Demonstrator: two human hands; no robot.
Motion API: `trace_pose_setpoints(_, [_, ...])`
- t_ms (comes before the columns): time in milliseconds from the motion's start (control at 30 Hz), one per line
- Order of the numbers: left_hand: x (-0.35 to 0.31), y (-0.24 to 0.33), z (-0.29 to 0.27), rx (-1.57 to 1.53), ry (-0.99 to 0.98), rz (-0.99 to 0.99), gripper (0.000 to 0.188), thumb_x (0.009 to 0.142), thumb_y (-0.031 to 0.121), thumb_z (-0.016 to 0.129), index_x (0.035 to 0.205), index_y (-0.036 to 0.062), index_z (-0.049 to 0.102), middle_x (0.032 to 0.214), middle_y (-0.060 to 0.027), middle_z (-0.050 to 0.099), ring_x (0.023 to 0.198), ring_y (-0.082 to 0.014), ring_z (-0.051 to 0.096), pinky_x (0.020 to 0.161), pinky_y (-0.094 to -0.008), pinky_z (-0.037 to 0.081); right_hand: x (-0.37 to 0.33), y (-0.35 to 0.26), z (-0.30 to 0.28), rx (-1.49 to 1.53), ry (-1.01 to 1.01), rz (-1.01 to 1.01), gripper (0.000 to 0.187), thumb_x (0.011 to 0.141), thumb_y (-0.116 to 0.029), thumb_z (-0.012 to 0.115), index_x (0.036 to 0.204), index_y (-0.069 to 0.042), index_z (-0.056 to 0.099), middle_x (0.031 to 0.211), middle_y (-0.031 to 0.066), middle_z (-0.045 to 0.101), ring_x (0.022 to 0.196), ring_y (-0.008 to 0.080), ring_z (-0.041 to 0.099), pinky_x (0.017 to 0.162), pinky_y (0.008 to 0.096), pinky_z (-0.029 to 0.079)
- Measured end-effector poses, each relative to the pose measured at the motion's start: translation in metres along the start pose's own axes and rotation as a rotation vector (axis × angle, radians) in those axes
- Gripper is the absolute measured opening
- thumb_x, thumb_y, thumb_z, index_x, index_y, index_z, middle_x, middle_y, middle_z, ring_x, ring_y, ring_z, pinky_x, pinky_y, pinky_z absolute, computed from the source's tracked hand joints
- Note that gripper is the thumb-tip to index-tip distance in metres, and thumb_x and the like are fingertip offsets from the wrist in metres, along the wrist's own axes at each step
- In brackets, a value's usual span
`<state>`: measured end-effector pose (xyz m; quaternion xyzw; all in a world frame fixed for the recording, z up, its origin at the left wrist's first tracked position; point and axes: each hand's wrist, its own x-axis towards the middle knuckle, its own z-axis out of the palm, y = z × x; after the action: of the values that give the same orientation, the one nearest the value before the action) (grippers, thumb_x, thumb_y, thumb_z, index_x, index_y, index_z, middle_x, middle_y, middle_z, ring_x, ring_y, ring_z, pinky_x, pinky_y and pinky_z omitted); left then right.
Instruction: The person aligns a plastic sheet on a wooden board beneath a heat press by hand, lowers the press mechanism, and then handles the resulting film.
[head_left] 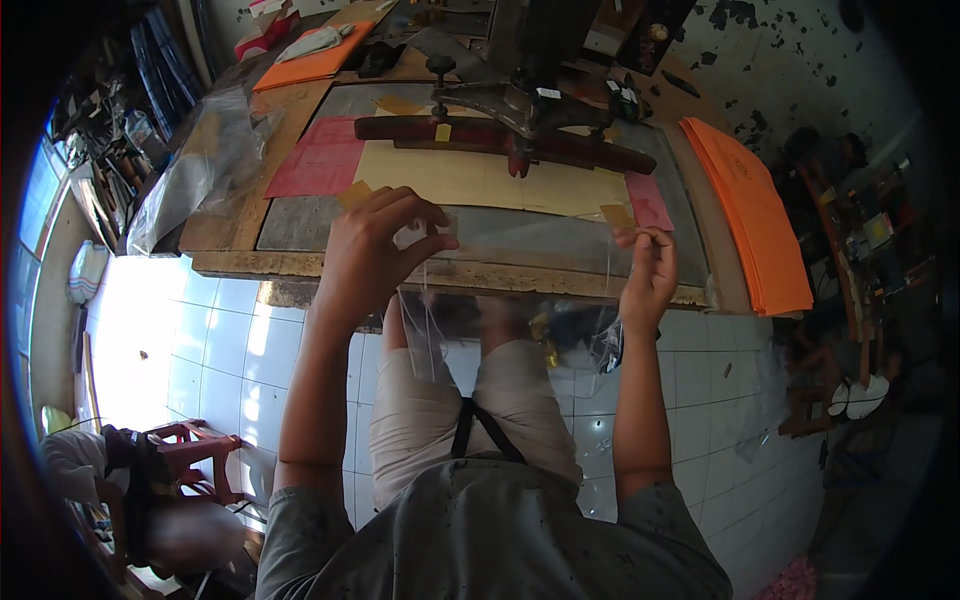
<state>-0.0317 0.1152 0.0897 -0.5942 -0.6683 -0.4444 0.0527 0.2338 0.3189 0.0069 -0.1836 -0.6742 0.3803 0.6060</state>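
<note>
Between my hands hangs a thin clear plastic sheet (427, 325) at the table's near edge, its lower part dropping toward my lap. My left hand (370, 250) pinches its left upper part with thumb and fingers. At the right corner, my right hand (650, 275) has its fingertips pressed together on the film. Just beyond them a pale yellow sheet (470, 180) lies on a grey metal plate (305, 222), with pink paper (322, 160) at its left end and more at its right. A dark red bar (500, 145) of a black metal press (520, 100) spans it.
Orange sheets (750, 215) are stacked at the table's right; another orange piece (320, 58) bears a pale cloth at far left. Crumpled clear plastic (195, 185) lies on the left edge. A red stool (200, 455) and a person (150, 510) are at lower left, on white tiles (250, 375).
</note>
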Motion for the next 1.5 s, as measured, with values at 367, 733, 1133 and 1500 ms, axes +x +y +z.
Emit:
trace_pose_setpoints(367, [-0.034, -0.056, 0.049, -0.898, 0.066, -0.481, 0.039, 0.091, 0.003, 0.078, 0.125, -0.0020, 0.061, 0.106, -0.0086, 0.073, 0.100, -0.0118, 0.068, 0.090, -0.0276, 0.053, 0.002, 0.033, -0.010, -0.108, -0.028, 0.315, 0.025, 0.109, -0.025, 0.057, 0.110, -0.001, 0.061, 0.090, 0.0036, 0.068, 0.090, 0.0123, 0.065, 0.090, 0.0286, 0.049])
trace_pose_setpoints(733, [-0.045, -0.065, 0.054, -0.886, 0.138, -0.385, 0.013, 0.093, 0.004, 0.076, 0.101, -0.0057, 0.072, 0.099, -0.0126, 0.076, 0.093, -0.0166, 0.073, 0.085, -0.0287, 0.057, 0.002, 0.028, -0.004, -0.047, 0.006, 0.354, 0.024, 0.108, -0.025, 0.058, 0.111, -0.001, 0.061, 0.091, 0.0053, 0.068, 0.093, 0.0154, 0.067, 0.093, 0.0308, 0.050])
trace_pose_setpoints(1133, [-0.046, -0.056, 0.062, -0.673, 0.169, -0.420, 0.019, 0.107, 0.017, 0.057, 0.108, -0.0017, 0.061, 0.097, -0.0138, 0.077, 0.099, -0.0191, 0.074, 0.091, -0.0328, 0.056, 0.010, 0.024, -0.019, -0.013, -0.179, 0.349, 0.028, 0.105, -0.026, 0.064, 0.116, 0.001, 0.065, 0.101, 0.0074, 0.071, 0.099, 0.0139, 0.065, 0.095, 0.0296, 0.048])
trace_pose_setpoints(1500, [-0.046, -0.054, 0.061, -0.509, 0.394, -0.198, 0.015, 0.109, 0.011, 0.049, 0.109, 0.0011, 0.060, 0.103, -0.0148, 0.078, 0.128, -0.0253, 0.063, 0.118, -0.0464, 0.038, 0.018, -0.043, -0.016, -0.072, -0.292, 0.436, 0.024, 0.099, -0.019, 0.073, 0.110, 0.003, 0.070, 0.095, 0.0089, 0.075, 0.092, 0.0149, 0.071, 0.090, 0.0312, 0.052])
